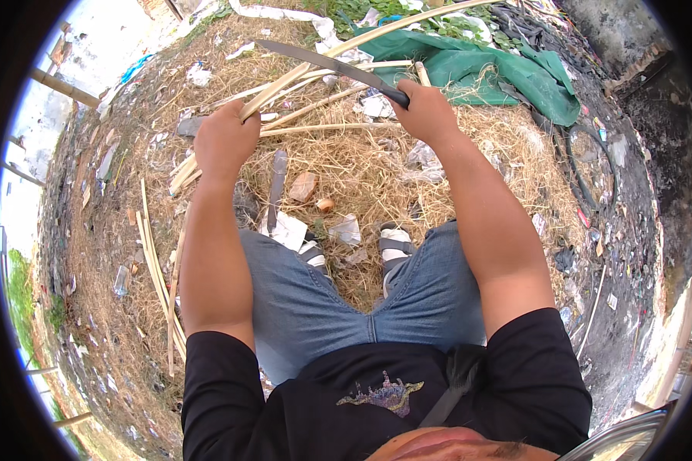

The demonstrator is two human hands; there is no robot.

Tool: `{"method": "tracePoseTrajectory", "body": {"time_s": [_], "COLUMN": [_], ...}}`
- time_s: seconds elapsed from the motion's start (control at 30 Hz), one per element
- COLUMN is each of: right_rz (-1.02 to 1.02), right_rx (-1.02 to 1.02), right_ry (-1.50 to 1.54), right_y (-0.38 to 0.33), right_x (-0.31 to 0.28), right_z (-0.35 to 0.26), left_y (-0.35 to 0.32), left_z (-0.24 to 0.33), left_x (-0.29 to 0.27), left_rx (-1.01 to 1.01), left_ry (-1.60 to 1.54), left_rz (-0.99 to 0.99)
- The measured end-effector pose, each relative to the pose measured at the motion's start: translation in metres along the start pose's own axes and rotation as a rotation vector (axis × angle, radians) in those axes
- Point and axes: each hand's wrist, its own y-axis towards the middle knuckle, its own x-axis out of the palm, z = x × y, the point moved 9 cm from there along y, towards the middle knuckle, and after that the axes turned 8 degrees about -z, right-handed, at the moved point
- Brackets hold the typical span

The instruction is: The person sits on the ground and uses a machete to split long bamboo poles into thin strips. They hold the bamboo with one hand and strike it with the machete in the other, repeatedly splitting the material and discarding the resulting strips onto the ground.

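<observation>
Black short-sleeved T-shirt fabric (307,415) is seen nearest the camera, with blue denim trousers (307,300) beyond it. Ahead of the knees, the two hands are held well apart. A long, pale, bamboo-like strip (277,87) is gripped by the left hand (227,138), the nearer to it; its long axis is slanted away and rightward, past the far side of the right hand (427,115). By that hand the black handle of a long, dark-bladed knife (338,69) is clasped. The blade is pointed up-left, crosswise over the strip; whether they touch cannot be told.
</observation>
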Motion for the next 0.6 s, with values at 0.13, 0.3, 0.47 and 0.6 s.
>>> {"method": "tracePoseTrajectory", "body": {"time_s": [0.13,0.3,0.47,0.6], "right_rz": [0.194,0.132,0.053,0.061], "right_rx": [-0.162,-0.169,-0.032,-0.131], "right_ry": [0.038,-0.11,-0.067,-0.088], "right_y": [-0.013,-0.012,-0.006,-0.012], "right_x": [0.002,-0.008,0.0,0.004], "right_z": [-0.042,-0.039,-0.017,-0.048], "left_y": [0.007,0.0,0.006,0.007], "left_z": [-0.012,0.0,-0.011,-0.015], "left_x": [0.004,0.002,0.01,0.013], "left_rx": [-0.037,-0.012,0.006,0.018], "left_ry": [-0.038,-0.051,0.02,-0.002], "left_rz": [-0.015,-0.057,-0.049,-0.056]}}
